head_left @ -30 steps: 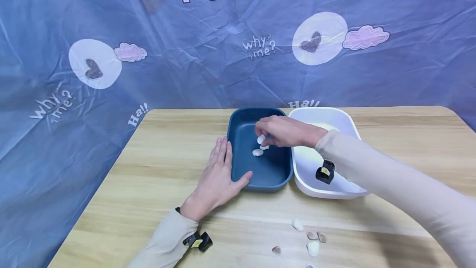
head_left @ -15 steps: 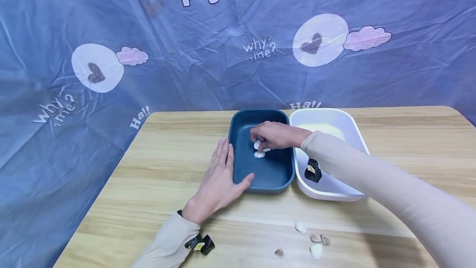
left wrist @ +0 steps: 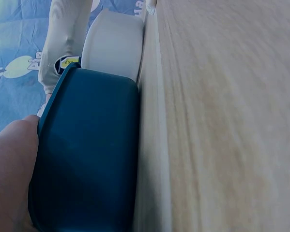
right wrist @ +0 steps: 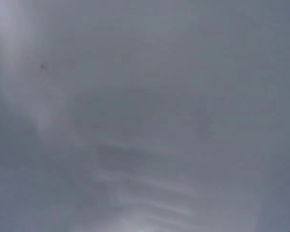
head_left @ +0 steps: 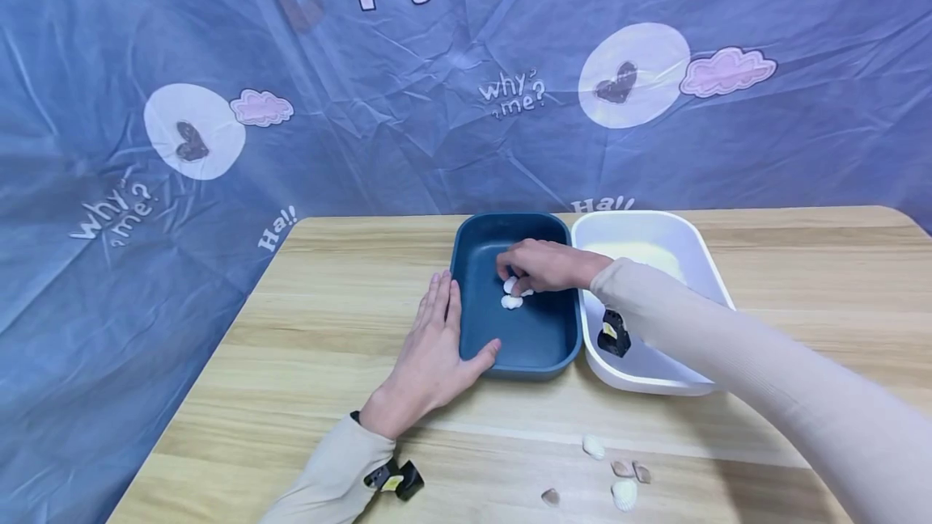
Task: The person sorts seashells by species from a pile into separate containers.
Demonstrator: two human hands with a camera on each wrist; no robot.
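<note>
Left hand (head_left: 429, 358): straight-fingered against blue tray (head_left: 520, 370), gripping nothing; press lightly.
Right hand (head_left: 546, 264): curled, apparently pinching shell (head_left: 510, 285); release gently, without nudging neighbouring shell (head_left: 512, 302) beside fingers.

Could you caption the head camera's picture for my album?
Left hand rests against a dark blue tray, right hand handles white shells inside; white tray alongside.

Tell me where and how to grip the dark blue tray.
I'd take the dark blue tray by its long left wall, coming from the left: fingers outside, thumb over the rim. The left hand already lies there, whereas the right wall sits right beside the white tray, leaving fingers little room. Keep it level, since white shells lie inside.
</note>
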